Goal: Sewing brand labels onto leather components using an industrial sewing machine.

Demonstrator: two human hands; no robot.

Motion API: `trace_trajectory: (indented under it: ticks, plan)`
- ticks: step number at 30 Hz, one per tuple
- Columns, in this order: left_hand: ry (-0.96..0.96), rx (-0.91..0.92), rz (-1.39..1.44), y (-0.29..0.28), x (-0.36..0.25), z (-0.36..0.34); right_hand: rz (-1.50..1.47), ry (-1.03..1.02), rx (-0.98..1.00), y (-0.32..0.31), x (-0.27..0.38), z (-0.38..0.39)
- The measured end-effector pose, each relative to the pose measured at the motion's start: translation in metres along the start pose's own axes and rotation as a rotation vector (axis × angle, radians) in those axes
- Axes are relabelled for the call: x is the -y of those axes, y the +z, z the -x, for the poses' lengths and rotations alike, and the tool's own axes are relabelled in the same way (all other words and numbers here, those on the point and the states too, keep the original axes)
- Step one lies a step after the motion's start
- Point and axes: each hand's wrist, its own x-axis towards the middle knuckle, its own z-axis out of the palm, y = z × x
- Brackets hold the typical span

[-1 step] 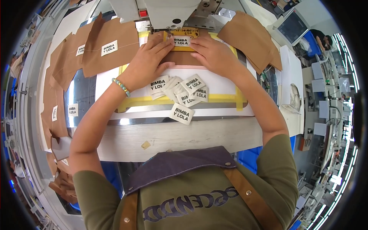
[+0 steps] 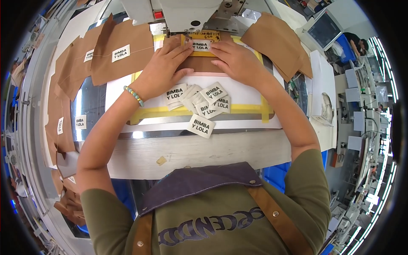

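My left hand (image 2: 168,63), with a beaded bracelet, lies with fingers outstretched on brown material (image 2: 197,66) and the left side of a yellow template (image 2: 212,54) under the sewing machine head (image 2: 187,15). My right hand (image 2: 236,63) rests fingertips on the template's right side, its fingers also extended. A white printed label (image 2: 199,46) shows in the template's opening between my hands. Below them, several loose white labels (image 2: 201,126) lie overlapping on a white sheet with yellow tape (image 2: 265,112). The machine's foot and needle sit just above the template's left part.
Brown pieces (image 2: 127,68), some with labels and threads, cover the left side. A brown stack (image 2: 274,46) lies at back right, beside a white box (image 2: 322,89), a screen (image 2: 318,29) and a blue crate (image 2: 344,46). Another person (image 2: 359,44) is at the far right.
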Motion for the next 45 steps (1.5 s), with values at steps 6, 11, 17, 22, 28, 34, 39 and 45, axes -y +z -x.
trace_trajectory:
  ticks: [6, 11, 17, 22, 28, 34, 39, 45]
  plan:
    - [0.042, -0.028, 0.064, 0.006, 0.006, -0.008, 0.073, -0.032, 0.034, -0.003, 0.001, -0.012]
    - [-0.004, 0.026, 0.033, 0.001, 0.013, -0.008, -0.083, 0.004, -0.066, 0.018, 0.001, -0.014]
    - [0.02, -0.036, 0.01, -0.001, 0.012, 0.002, -0.283, 0.013, -0.029, 0.026, -0.002, -0.013]
    - [-0.071, -0.049, 0.082, -0.02, 0.012, 0.011, -0.306, 0.031, 0.07, 0.02, -0.006, -0.018]
    - [-0.09, -0.039, 0.118, -0.037, 0.006, 0.02, -0.364, 0.052, 0.083, 0.023, -0.007, -0.018]
    - [-0.047, -0.045, 0.081, -0.046, -0.003, 0.031, -0.34, 0.046, 0.08, 0.026, -0.008, -0.018]
    - [0.108, -0.141, 0.158, -0.068, -0.05, 0.035, -0.351, 0.059, 0.066, 0.023, -0.004, -0.02]
    - [0.75, -0.153, 0.008, -0.075, -0.178, 0.073, -0.352, 0.072, 0.051, 0.023, -0.012, -0.023]
